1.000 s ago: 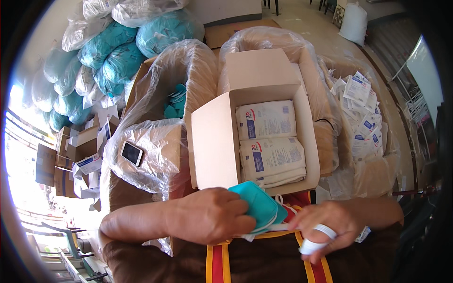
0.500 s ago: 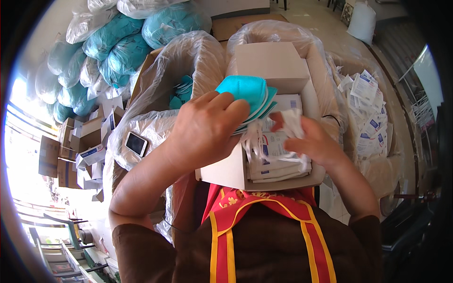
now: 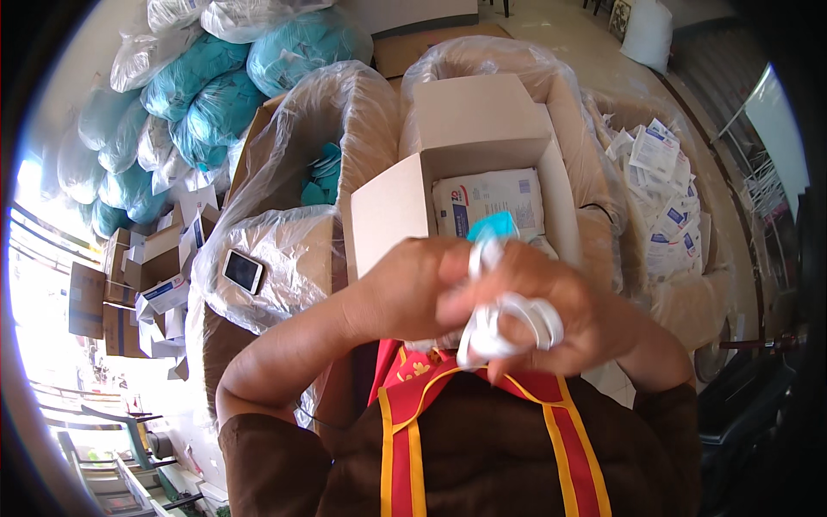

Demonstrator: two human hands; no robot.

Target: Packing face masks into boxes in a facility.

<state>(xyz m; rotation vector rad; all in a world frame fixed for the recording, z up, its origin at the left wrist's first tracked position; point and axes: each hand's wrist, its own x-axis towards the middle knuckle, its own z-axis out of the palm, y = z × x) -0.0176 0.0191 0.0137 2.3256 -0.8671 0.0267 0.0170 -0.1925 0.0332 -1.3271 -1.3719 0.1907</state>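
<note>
— Hands first: where are they, and what have they got?

— Both are up close under the camera, pressed together over the near edge of the open white carton (image 3: 482, 129). The left hand (image 3: 413, 289) is curled shut, fingers wrapped round the base of a teal mask (image 3: 493, 227), of which only a small peak shows above the knuckles. The right hand (image 3: 551, 306) is closed too, and white elastic loops (image 3: 517, 323) wind over and between its fingers.

— So the mask is in the air, not in the carton?

— Held between the two hands, just above the carton's near wall. Inside the carton lies a flat white sachet with blue print (image 3: 491, 198), and the rest of the inside is hidden by the hands.

— Which step would you call this?

— My guess is the straps are being gathered or tucked against the mask, so it makes a tidy bundle. The wound loops suggest that, though how much strap is loose I cannot tell.

— And what does the next move need?

— Probably freeing the right fingers from the loops without pulling the bundle apart, then lowering it past the upright flap (image 3: 388, 224) into the carton. The loops catching on a finger looks like the main risk.

— Anything else close by?

— A phone (image 3: 243, 270) rests on a plastic-wrapped box to the left, more sachets (image 3: 668, 198) are heaped on the right, and bags of teal goods (image 3: 207, 95) are piled behind.
</note>
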